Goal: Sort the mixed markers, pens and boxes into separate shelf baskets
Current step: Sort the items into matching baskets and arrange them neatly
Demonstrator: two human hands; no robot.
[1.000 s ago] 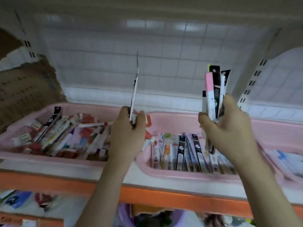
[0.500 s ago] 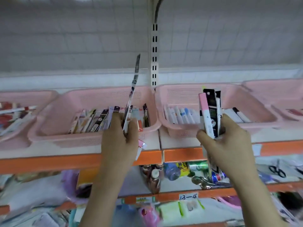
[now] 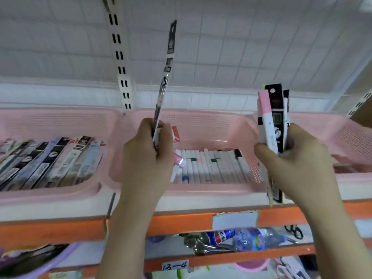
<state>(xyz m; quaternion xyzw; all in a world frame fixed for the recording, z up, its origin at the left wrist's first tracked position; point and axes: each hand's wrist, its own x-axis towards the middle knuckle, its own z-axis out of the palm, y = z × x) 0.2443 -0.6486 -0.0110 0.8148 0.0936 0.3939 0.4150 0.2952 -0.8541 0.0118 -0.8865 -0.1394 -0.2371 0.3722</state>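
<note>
At frame centre, the left hand grips a thin black-and-white carded pen, standing nearly upright. At right, the right hand clutches a bundle of pink, white and black packs.

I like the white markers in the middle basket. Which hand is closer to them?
Left. The left hand, gripping a thin pen packet, overlaps the left end of the white markers. The right hand, gripping a bundle of packets, is beyond the basket's right wall.
</note>
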